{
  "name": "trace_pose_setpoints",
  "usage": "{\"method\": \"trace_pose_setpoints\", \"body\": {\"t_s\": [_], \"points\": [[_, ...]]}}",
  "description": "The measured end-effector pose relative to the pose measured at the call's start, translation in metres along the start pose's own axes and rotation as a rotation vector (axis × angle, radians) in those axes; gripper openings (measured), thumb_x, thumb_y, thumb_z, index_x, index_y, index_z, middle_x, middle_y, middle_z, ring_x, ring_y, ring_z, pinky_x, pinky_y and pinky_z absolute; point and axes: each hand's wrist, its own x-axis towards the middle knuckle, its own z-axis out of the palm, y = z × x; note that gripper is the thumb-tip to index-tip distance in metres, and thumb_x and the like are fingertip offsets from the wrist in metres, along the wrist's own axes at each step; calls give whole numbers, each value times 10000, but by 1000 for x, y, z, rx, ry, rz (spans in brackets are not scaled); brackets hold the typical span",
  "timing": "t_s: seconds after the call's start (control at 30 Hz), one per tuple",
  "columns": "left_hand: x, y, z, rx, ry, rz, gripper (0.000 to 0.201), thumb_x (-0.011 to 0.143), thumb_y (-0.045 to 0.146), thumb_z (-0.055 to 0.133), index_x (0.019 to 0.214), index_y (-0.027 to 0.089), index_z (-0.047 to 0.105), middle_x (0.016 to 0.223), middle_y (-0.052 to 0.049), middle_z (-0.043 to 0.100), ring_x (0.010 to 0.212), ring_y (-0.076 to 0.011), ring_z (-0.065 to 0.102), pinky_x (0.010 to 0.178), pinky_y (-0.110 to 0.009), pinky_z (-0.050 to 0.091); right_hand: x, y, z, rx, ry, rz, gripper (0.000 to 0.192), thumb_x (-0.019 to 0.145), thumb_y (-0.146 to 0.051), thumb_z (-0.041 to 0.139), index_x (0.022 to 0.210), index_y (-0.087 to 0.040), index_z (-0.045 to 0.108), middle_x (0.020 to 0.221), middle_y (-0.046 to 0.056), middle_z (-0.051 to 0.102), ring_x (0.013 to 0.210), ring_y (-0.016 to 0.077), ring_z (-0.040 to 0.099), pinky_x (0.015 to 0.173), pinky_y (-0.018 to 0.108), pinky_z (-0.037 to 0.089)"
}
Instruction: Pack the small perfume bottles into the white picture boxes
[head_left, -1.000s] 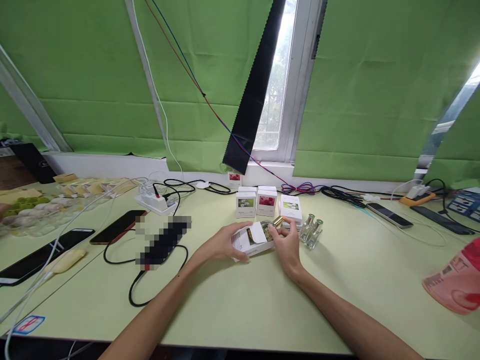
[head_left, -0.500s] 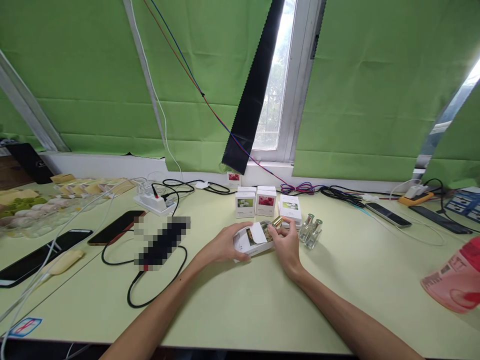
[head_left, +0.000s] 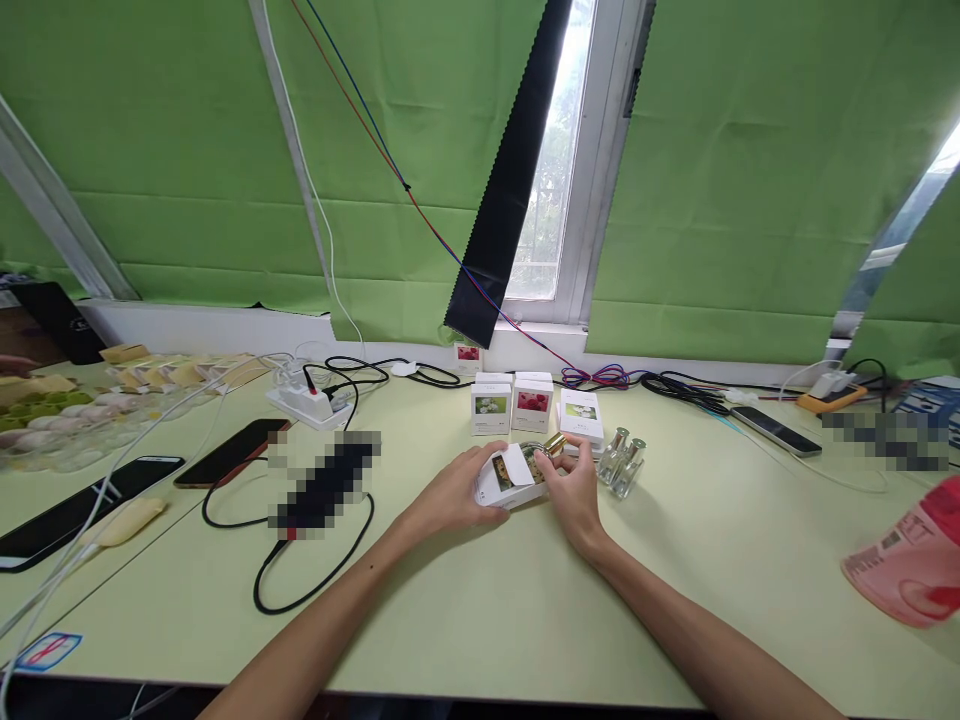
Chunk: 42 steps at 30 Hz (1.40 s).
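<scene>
1. Gripped from its left side by the left hand (head_left: 450, 495): a small white carton (head_left: 508, 480) with its end flap open, lying low over the table (head_left: 525, 610), just in front of the person. Fingers curl round the carton's near and left faces.
2. Right hand (head_left: 576, 492): thumb and fingertips pinch a small bottle with a gold cap (head_left: 553, 445) at the carton's open mouth. The bottle's body sits partly inside the carton; the cap sticks out toward the far right.
3. Step in hand, as judged: the bottle at the carton mouth, partway in. Whether it goes in or comes out cannot be told. The next move calls for keeping the carton steady and the bottle in line with the opening, so that the flap is not crushed.
4. Just right of the hands: two clear glass bottles (head_left: 621, 460) with silver caps, side by side, touching or nearly so.
5. Just beyond the hands: three closed white boxes (head_left: 534, 405) in a row, with flower pictures on their fronts.
6. Left, well apart: a black cable (head_left: 300, 590) looped on the table, and dark phones (head_left: 225, 455) lying flat.
7. Farther back: a white power strip (head_left: 304, 402) and cables along the wall.
8. Far right edge: a pink packet (head_left: 911, 565).
</scene>
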Motion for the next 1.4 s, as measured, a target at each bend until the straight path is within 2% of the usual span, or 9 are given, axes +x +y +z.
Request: {"method": "trace_pose_setpoints", "body": {"t_s": [0.37, 0.77, 1.2, 1.4], "points": [[2, 5, 10, -30, 98, -6, 818, 653, 314, 818, 1415, 288, 521, 1403, -65, 615, 1289, -344, 565, 1025, -422, 511, 1, -4, 0, 11, 32, -30, 533, 749, -474, 752, 1133, -223, 480, 679, -47, 642, 682, 222, 684, 634, 308, 516], [4, 7, 14, -40, 135, 1, 814, 658, 320, 829, 1413, 303, 525, 1382, -62, 626, 1272, -334, 577, 1052, -462, 505, 1, -8, -1, 46, 41, -19, 509, 722, -451, 767, 1083, -221, 490, 712, -30, 658, 687, 206, 669, 634, 310, 533], [4, 3, 17, -10, 137, -13, 829, 672, 340, 834, 1434, 285, 513, 1380, -80, 623, 1278, -329, 571, 1071, -462, 487, 4, 0, 1, 76, 13, -10, 461, 724, -447, 772, 1028, -218, 512, 732, -5, 680, 687, 211, 674, 623, 317, 536], [4, 5, 18, 6, 139, -31, 829, 676, 350, 835, 1435, 255, 515, 1355, -94, 635, 1267, -327, 580, 1069, -455, 488, 7, 4, 1, 86, 19, -27, 384, 752, -495, 743, 922, -218, 537, 750, 17, 677, 716, 213, 663, 636, 320, 527]]}}
